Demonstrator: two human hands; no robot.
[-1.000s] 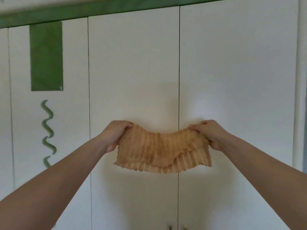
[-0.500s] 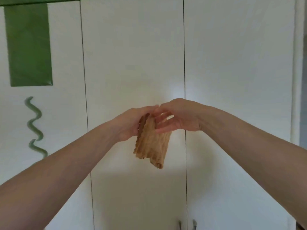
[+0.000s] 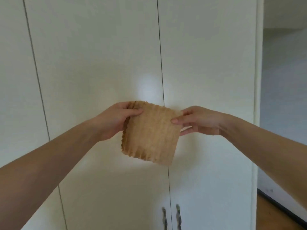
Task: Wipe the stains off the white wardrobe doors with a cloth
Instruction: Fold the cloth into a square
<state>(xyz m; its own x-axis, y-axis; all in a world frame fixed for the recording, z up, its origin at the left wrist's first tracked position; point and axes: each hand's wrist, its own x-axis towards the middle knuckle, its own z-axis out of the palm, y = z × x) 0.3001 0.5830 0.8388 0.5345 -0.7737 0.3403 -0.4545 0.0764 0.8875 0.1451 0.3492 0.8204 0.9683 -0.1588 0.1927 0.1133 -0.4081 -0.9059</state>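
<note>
A tan ribbed cloth (image 3: 151,133), folded into a rough square, hangs in front of the white wardrobe doors (image 3: 99,63). My left hand (image 3: 114,120) pinches its upper left corner. My right hand (image 3: 199,121) pinches its upper right corner between thumb and fingers. The cloth is held in the air, a little short of the seam between the middle door and the right door (image 3: 207,63). No stain shows on the doors in this view.
Two metal handles (image 3: 172,218) sit low on either side of the door seam. The wardrobe's right edge (image 3: 256,97) ends beside an open room with a pale wall (image 3: 285,80), a dark skirting and a wooden floor (image 3: 272,213).
The cloth, stretched wide a second ago, was brought together and folded; now it is held as a smaller square by both hands. The view has swung right, so the green decorations left the frame.
</note>
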